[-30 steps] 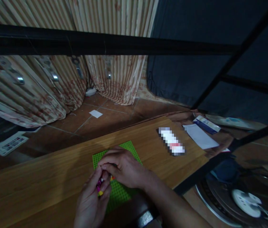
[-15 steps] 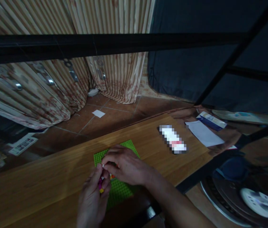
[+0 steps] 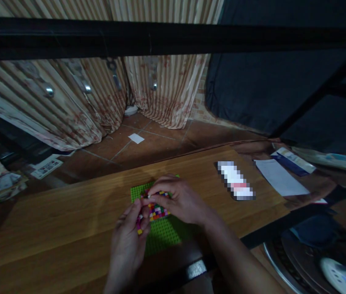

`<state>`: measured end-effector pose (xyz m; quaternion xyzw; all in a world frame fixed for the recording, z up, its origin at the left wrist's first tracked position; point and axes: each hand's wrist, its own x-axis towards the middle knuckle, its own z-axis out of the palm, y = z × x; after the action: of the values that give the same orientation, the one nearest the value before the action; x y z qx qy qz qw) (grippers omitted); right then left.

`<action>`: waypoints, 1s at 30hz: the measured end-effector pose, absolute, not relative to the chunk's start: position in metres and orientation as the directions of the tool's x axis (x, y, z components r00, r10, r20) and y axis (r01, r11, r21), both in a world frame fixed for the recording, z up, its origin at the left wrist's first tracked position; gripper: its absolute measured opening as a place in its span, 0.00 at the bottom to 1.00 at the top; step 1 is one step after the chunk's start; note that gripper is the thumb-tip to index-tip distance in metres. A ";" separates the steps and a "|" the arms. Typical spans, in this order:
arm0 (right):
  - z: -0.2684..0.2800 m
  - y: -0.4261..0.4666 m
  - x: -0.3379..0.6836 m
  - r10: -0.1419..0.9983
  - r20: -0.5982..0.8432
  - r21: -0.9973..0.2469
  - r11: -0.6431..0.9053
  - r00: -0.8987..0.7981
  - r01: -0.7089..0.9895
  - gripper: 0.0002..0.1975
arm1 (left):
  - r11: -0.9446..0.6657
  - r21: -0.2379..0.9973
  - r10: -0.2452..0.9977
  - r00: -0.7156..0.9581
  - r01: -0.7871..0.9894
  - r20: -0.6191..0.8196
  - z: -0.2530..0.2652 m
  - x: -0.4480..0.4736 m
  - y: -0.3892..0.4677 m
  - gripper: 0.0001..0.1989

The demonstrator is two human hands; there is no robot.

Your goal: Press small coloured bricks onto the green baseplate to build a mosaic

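Observation:
A green studded baseplate (image 3: 162,237) lies on the wooden table, partly under my hands. Small toy bricks (image 3: 157,211) in many colours form a patch on its studs. My left hand (image 3: 130,232) is closed around a few loose toy bricks (image 3: 139,231), of which magenta and yellow ones show between the fingers. Above the patch, my right hand (image 3: 175,200) pinches a tiny white toy brick (image 3: 149,197) between thumb and forefinger. Its fingertips meet those of my left hand, and part of the patch is hidden behind it.
To the right on the table (image 3: 68,220) lies a phone (image 3: 235,179) with a blurred screen. Beyond it are a white paper (image 3: 280,175) and a blue-and-white packet (image 3: 293,160). A dark metal bar (image 3: 173,38) crosses above, and a power strip (image 3: 342,275) sits lower right.
The view has shifted, so the table scene sits further right. My right hand has lifted slightly off the left's fingers, and more of the coloured brick patch shows beneath it.

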<state>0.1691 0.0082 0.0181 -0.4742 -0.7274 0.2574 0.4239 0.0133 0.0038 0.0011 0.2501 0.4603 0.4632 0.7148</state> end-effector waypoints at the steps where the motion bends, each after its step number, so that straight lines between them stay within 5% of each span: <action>1: 0.015 0.010 0.172 0.926 0.357 -0.816 0.372 -0.121 0.443 0.05 | 0.440 0.776 0.894 0.140 -0.451 -0.426 0.000 0.012 0.004 0.16; 7: -0.021 0.027 0.179 0.962 0.078 -0.992 0.049 0.263 0.117 0.06 | 0.442 0.662 0.875 0.127 -0.605 -0.468 -0.001 0.002 0.007 0.12; 11: -0.032 0.030 0.168 0.972 -0.041 -0.997 -0.056 0.230 0.061 0.09 | 0.466 0.563 0.848 0.164 -0.683 -0.503 -0.002 -0.001 0.008 0.11; 30: -0.043 0.033 0.157 0.982 -0.056 -0.985 -0.084 0.181 0.149 0.12 | 0.481 0.492 0.823 0.180 -0.726 -0.539 -0.003 -0.005 0.009 0.10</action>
<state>0.1571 0.0328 -0.0430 -0.5973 -0.4735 0.4302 0.4837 -0.0052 0.0094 -0.0028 0.0619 0.3929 0.5056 0.7656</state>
